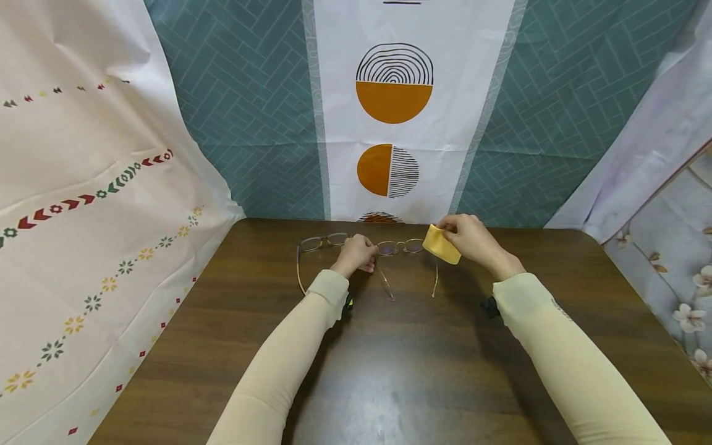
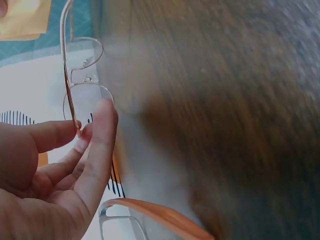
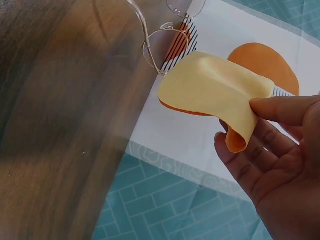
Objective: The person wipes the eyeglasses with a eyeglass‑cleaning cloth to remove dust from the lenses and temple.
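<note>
Thin gold-rimmed eyeglasses (image 1: 387, 249) are held up over the table's far side, temples unfolded toward me. My left hand (image 1: 357, 252) pinches them at the left hinge corner, between thumb and fingers, as the left wrist view shows. A yellow cleaning cloth (image 1: 442, 245) hangs from my right hand (image 1: 470, 238), pinched between thumb and fingers. In the right wrist view the cloth (image 3: 210, 82) is folded over, with an orange underside, and its edge comes close to the gold frame; whether they touch I cannot tell.
A second pair of eyeglasses (image 1: 313, 244), dark-rimmed with orange-brown temples, sits at the back left, partly behind my left hand. The brown wooden table (image 1: 389, 371) ends at a patterned teal and white cloth (image 1: 256, 111) hanging behind. Printed fabric (image 1: 83, 247) hangs on the left.
</note>
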`<state>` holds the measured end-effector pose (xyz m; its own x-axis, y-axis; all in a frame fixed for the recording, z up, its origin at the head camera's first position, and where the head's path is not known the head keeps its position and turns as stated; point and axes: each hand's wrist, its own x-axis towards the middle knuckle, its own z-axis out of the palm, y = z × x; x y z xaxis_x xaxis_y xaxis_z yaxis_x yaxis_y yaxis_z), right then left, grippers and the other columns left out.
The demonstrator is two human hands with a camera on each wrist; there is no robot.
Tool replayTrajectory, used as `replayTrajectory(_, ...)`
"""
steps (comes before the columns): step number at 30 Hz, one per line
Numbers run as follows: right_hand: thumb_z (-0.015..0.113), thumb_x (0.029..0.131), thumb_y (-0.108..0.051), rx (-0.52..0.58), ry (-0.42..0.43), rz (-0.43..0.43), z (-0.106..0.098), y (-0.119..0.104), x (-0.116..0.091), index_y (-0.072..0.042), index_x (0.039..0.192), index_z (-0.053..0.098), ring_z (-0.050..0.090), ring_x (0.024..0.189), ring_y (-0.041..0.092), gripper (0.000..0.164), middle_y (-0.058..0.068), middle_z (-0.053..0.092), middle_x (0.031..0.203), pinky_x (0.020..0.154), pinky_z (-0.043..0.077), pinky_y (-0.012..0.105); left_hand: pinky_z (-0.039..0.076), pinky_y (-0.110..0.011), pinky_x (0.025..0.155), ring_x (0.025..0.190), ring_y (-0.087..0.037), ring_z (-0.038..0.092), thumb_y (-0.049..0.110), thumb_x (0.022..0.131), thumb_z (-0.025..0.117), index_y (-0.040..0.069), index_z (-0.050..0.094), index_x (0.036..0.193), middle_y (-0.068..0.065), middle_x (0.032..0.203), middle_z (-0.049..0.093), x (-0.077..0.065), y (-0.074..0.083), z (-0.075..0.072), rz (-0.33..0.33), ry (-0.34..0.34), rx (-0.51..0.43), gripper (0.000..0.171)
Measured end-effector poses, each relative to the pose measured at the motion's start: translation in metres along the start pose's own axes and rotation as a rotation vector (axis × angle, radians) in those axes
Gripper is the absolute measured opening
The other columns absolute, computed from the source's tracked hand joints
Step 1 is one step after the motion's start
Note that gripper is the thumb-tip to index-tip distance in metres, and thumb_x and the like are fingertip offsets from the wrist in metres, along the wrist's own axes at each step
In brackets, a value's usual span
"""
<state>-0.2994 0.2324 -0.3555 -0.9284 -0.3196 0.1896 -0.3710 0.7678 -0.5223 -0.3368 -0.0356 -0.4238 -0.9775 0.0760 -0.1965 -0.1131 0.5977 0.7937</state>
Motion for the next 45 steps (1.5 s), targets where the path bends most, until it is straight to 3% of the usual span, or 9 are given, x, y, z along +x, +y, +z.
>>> replayTrajectory(5,0.059,0.101,0.003,0.006,0.015,0.002,-0.002,0.003,-0.001,0.005,0.121,0.072,0.068,0.097,0.038,0.024,0.025,0.073,0.110,0.083,0.056,0.052,0.057,-0.024,0.051,0.049,-0.011,0.060,0.011,0.105,0.058,-0.005,0.073,0.103,-0.008,0.068,0.065,-0.004,0.005,-0.001,0.044,0.022,-0.117,0.022)
replayTrajectory(9,0.060,0.100,0.003,0.000,0.033,-0.006,-0.004,0.005,-0.002,0.005,0.119,0.073,0.069,0.095,0.038,0.023,0.025,0.074,0.108,0.082,0.056,0.052,0.056,-0.023,0.051,0.049,-0.010,0.061,0.013,0.105,0.060,-0.007,0.074,0.106,-0.008,0.071,0.067,-0.010,0.014,-0.006,0.088,0.023,-0.153,0.025)
replayTrajectory(12,0.060,0.101,0.002,0.006,0.037,-0.005,-0.005,0.004,-0.002,0.005,0.119,0.073,0.070,0.095,0.038,0.023,0.025,0.074,0.107,0.081,0.057,0.052,0.060,-0.029,0.058,0.050,-0.010,0.061,0.014,0.105,0.060,-0.008,0.074,0.107,-0.007,0.070,0.067,-0.015,0.023,-0.013,0.123,0.017,-0.134,0.027)
replayTrajectory(17,0.059,0.102,0.001,0.021,0.044,0.004,-0.006,0.001,-0.003,0.005,0.121,0.072,0.071,0.095,0.038,0.024,0.026,0.074,0.109,0.081,0.058,0.052,0.063,-0.046,0.075,0.058,-0.021,0.067,0.013,0.102,0.060,-0.006,0.075,0.098,-0.006,0.068,0.068,-0.025,0.039,-0.024,0.215,-0.013,-0.023,0.025)
replayTrajectory(22,0.059,0.102,0.001,0.040,0.058,0.003,-0.005,-0.004,-0.005,0.005,0.122,0.071,0.069,0.096,0.038,0.024,0.026,0.073,0.109,0.082,0.057,0.052,0.061,-0.043,0.075,0.075,-0.034,0.073,0.015,0.104,0.060,-0.001,0.075,0.098,-0.013,0.080,0.074,-0.032,0.053,-0.033,0.299,-0.087,0.134,0.022)
replayTrajectory(27,0.061,0.102,0.001,0.058,0.063,0.009,-0.002,-0.009,-0.007,0.006,0.124,0.071,0.069,0.099,0.039,0.024,0.025,0.073,0.109,0.084,0.057,0.052,0.058,-0.030,0.068,0.075,-0.030,0.074,0.017,0.106,0.060,-0.001,0.073,0.106,-0.020,0.092,0.076,-0.041,0.065,-0.038,0.384,-0.182,0.298,0.023)
replayTrajectory(35,0.063,0.101,0.001,0.096,0.097,-0.008,0.002,-0.014,-0.011,0.006,0.121,0.072,0.070,0.095,0.036,0.023,0.024,0.073,0.112,0.079,0.058,0.048,0.049,-0.026,0.064,0.056,-0.012,0.060,0.021,0.107,0.060,0.005,0.075,0.103,-0.003,0.071,0.066,-0.058,0.086,-0.041,0.477,-0.238,0.443,0.023)
replayTrajectory(40,0.063,0.101,0.001,0.115,0.108,-0.030,0.002,-0.019,-0.014,0.006,0.121,0.072,0.071,0.097,0.037,0.023,0.025,0.073,0.113,0.079,0.059,0.048,0.046,-0.025,0.062,0.061,-0.010,0.057,0.023,0.105,0.064,0.010,0.074,0.098,0.001,0.072,0.065,-0.066,0.094,-0.044,0.530,-0.223,0.506,0.018)
replayTrajectory(45,0.063,0.102,0.000,0.123,0.117,-0.037,0.000,-0.024,-0.017,0.004,0.122,0.072,0.071,0.099,0.037,0.023,0.024,0.073,0.115,0.081,0.058,0.049,0.051,-0.029,0.071,0.078,-0.014,0.062,0.021,0.104,0.067,0.013,0.076,0.101,0.002,0.092,0.072,-0.071,0.096,-0.046,0.654,-0.105,0.621,0.012)
